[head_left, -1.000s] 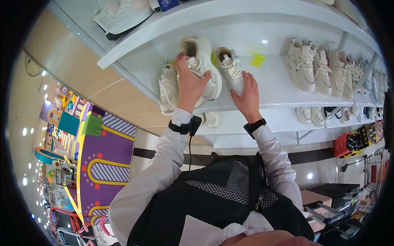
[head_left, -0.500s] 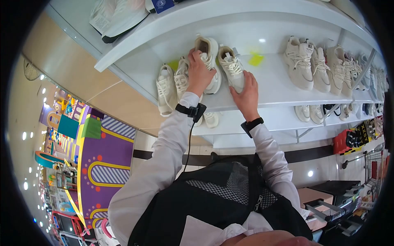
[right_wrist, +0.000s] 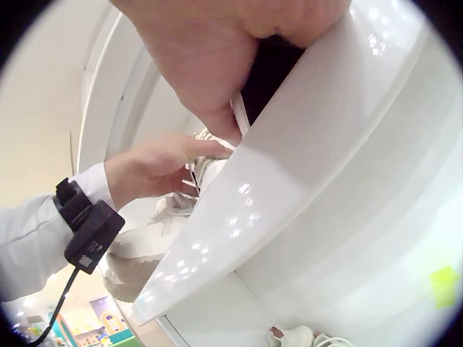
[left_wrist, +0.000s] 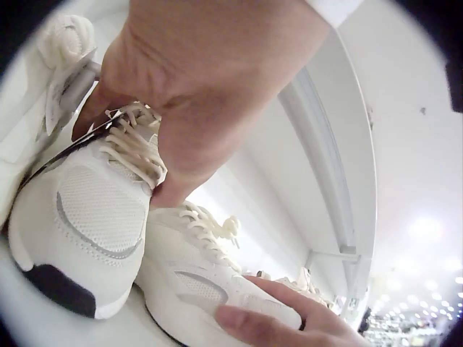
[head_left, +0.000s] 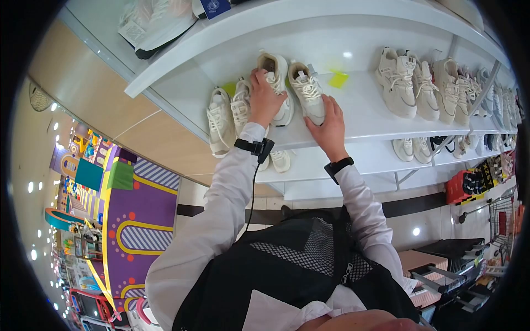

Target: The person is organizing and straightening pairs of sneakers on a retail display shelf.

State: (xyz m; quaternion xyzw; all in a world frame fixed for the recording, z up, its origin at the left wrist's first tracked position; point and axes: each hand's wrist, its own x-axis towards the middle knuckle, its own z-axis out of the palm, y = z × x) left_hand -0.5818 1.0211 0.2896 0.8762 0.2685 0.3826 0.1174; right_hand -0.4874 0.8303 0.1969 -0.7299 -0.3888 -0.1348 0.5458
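Note:
My left hand (head_left: 266, 100) grips a white lace-up sneaker (head_left: 282, 113) across its laces; in the left wrist view its thumb and fingers lie on either side of the laced part (left_wrist: 130, 152). Just to the right, a second white sneaker (head_left: 310, 100) stands on the shelf (head_left: 364, 122), held round its toe by my right hand (head_left: 331, 129). The left wrist view shows fingers (left_wrist: 278, 318) of the right hand on both sides of that toe. Two more white sneakers (head_left: 219, 122) stand side by side left of my left hand, one partly hidden by it.
Several white shoes (head_left: 400, 85) stand in a row farther right. A yellow-green patch (head_left: 338, 79) shows behind the held pair. Above is another white shelf edge (head_left: 232, 41) with shoes; below, a lower shelf (head_left: 342, 160) holds more. A purple play structure (head_left: 143, 220) stands at left.
My left hand has moved right from the left pair with its sneaker, now beside the one at my right hand. The second sneaker of the left pair has come into view.

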